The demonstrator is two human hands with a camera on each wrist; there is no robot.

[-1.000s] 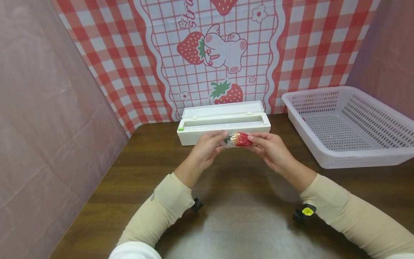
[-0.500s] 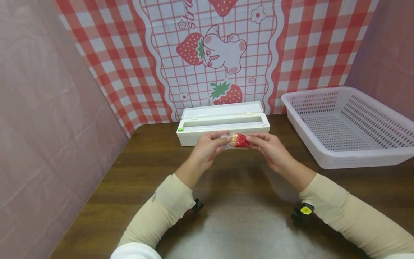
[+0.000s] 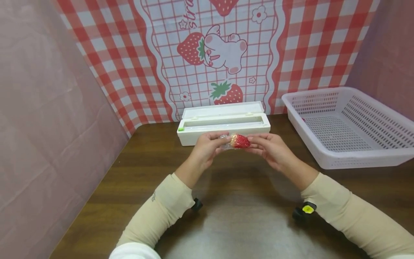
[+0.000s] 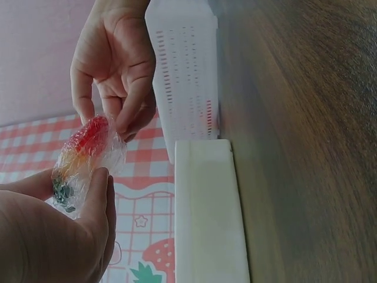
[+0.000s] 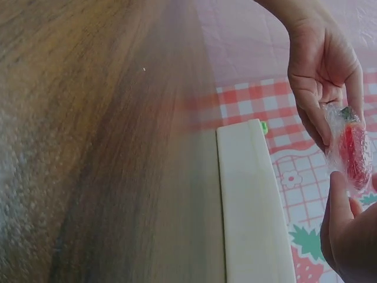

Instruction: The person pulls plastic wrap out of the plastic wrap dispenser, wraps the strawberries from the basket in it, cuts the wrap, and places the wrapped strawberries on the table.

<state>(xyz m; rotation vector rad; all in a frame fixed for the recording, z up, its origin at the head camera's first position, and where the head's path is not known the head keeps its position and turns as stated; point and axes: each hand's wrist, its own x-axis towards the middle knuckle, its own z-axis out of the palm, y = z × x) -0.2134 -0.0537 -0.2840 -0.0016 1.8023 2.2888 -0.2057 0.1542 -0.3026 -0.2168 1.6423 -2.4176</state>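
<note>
A red strawberry (image 3: 240, 141), pale yellow near its green leafy end, is wrapped in clear plastic film and held up above the table between both hands. My left hand (image 3: 206, 150) pinches the leafy end between thumb and fingers, covering most of the green in the head view. At the red tip, my right hand (image 3: 274, 151) grips with its thumb and fingertips. Crinkled film (image 4: 115, 154) stands out from the fruit's side in the left wrist view. Just behind the hands is a long white cling film box (image 3: 191, 138) with its lid raised.
A white perforated plastic basket (image 3: 334, 154) stands at the right of the wooden table (image 3: 245, 201), with a small red spot showing at its left inner wall. A red-checked strawberry cloth (image 3: 223, 54) hangs behind, close to the box.
The left thumb has moved right over the leafy end, hiding the green from the head view. The right fingers have shifted slightly at the red tip; the wrapped strawberry stays between the hands.
</note>
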